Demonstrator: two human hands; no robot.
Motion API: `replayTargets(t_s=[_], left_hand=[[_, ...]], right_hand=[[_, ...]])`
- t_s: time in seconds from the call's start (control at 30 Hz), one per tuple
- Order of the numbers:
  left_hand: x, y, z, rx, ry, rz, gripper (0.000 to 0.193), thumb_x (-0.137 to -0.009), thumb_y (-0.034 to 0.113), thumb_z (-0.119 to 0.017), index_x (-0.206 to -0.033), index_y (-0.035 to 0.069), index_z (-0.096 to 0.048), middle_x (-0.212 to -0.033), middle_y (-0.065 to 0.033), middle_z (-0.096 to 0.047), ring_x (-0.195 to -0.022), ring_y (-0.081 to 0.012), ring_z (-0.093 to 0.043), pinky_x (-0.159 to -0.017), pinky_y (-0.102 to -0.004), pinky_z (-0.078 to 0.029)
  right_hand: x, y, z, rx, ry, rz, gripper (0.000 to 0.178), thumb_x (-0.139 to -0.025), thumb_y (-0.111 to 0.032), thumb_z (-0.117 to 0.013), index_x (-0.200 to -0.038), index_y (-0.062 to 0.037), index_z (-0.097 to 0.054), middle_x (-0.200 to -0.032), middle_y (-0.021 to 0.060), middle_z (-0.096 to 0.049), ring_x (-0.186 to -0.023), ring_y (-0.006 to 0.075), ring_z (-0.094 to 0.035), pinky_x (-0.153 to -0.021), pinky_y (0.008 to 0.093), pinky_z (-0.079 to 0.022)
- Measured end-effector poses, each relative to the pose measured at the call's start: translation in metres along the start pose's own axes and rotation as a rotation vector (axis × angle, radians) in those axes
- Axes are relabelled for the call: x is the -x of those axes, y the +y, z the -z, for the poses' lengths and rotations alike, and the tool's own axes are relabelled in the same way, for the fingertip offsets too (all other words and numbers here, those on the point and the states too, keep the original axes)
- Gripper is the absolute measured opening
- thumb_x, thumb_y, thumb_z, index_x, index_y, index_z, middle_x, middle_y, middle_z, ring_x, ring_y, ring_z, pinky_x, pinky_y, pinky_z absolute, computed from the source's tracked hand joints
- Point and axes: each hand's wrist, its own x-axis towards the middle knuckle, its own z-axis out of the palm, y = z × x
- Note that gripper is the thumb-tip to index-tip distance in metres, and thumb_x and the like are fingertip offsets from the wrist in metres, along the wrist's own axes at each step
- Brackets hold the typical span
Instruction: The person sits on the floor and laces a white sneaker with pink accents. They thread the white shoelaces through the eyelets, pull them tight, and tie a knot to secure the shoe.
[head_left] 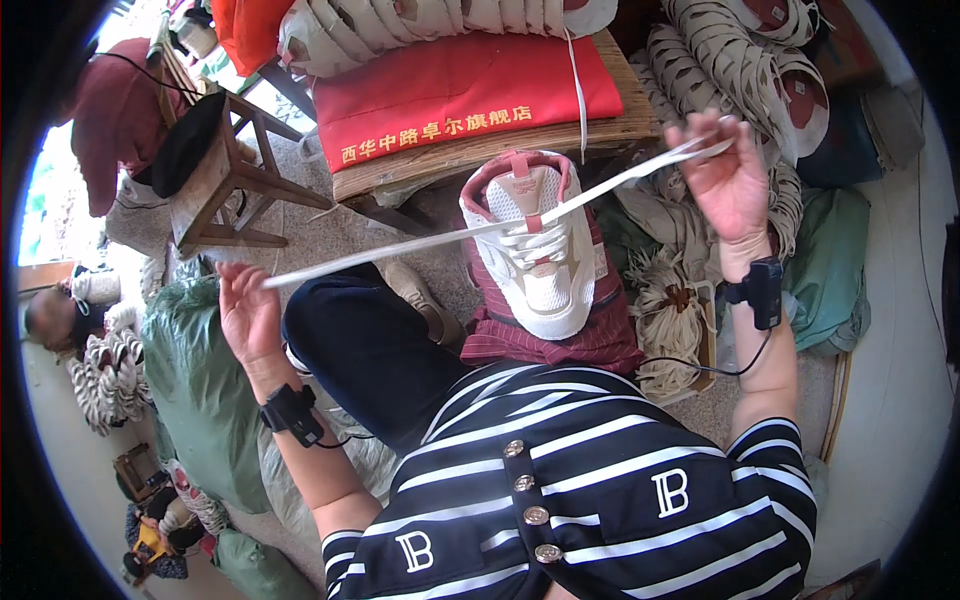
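A white sneaker (552, 300) with a pink lining rests on a maroon striped cloth (490, 338) over my lap, its toe toward me. Its white lace crosses the front in several rows. The loose lengths of the shoelace (375, 255) are stretched taut out to both sides above the tongue. My left hand (250, 312) is closed on one end, low at the left. Up at the right, my right hand (722, 185) grips the other end, the lace passing over its fingers.
Ahead stands a wooden bench (400, 172) with a red printed cloth (450, 95) and a row of pale shoe uppers (420, 30). A wooden stool (225, 185) is at the left, near a green plastic sack (195, 375). Bundled laces (675, 335) lie right of my lap.
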Motion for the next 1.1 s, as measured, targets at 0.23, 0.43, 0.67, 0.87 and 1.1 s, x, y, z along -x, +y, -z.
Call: replayTargets(t_s=[0.23, 0.43, 0.67, 0.87, 1.1], left_hand=[[0.012, 0.029, 0.016, -0.595, 0.065, -0.288, 0.037, -0.100, 0.006, -0.049, -0.136, -0.003, -0.052, -0.093, -0.0063, -0.063, -0.066, -0.0095, -0.043, -0.060, -0.0222, -0.036], [0.015, -0.085, -0.030, -1.267, 0.010, -0.323, 0.047, -0.099, 0.005, -0.046, -0.145, 0.000, -0.042, -0.105, -0.0111, -0.069, -0.066, -0.0049, -0.044, -0.059, -0.0179, -0.039], [0.029, -0.202, -0.038, -1.174, -0.302, -0.046, 0.010, -0.105, 0.010, -0.050, -0.112, 0.003, -0.052, -0.113, -0.0179, -0.070, -0.088, -0.0155, -0.069, -0.080, -0.0270, -0.053], [0.045, -0.238, -0.021, -1.115, -0.166, 0.136, 0.011, -0.101, 0.007, -0.058, -0.109, 0.000, -0.058, -0.099, -0.0070, -0.068, -0.087, -0.0128, -0.067, -0.078, -0.0263, -0.054], [0.046, -0.236, -0.030, -1.198, -0.162, 0.268, 0.012, -0.099, 0.009, -0.062, -0.105, -0.002, -0.060, -0.091, -0.0086, -0.069, -0.076, -0.0133, -0.067, -0.070, -0.0258, -0.055]], right_hand=[[0.027, -0.092, 0.061, 0.178, 0.308, 0.293, 0.030, -0.102, -0.010, -0.050, -0.127, 0.0034, -0.059, -0.114, 0.0158, -0.067, -0.100, 0.0213, -0.065, -0.095, 0.0374, -0.050], [0.030, -0.083, 0.106, 0.441, 0.735, 0.293, 0.034, -0.098, 0.000, -0.044, -0.129, 0.0078, -0.054, -0.096, 0.0081, -0.060, -0.063, 0.0064, -0.044, -0.048, 0.0184, -0.035], [-0.001, 0.060, -0.019, 0.952, 0.323, -0.099, 0.037, -0.099, -0.011, -0.056, -0.135, -0.0024, -0.048, -0.106, 0.0094, -0.072, -0.073, 0.0054, -0.061, -0.065, 0.0197, -0.047], [0.006, 0.100, -0.033, 1.195, 0.086, -0.265, 0.016, -0.103, -0.011, -0.052, -0.117, -0.0054, -0.058, -0.092, 0.0038, -0.069, -0.068, 0.0041, -0.061, -0.061, 0.0180, -0.046], [0.008, 0.102, -0.041, 1.224, 0.000, -0.366, 0.003, -0.101, -0.006, -0.054, -0.100, -0.0039, -0.053, -0.078, 0.0021, -0.065, -0.062, 0.0038, -0.058, -0.056, 0.0189, -0.048]])
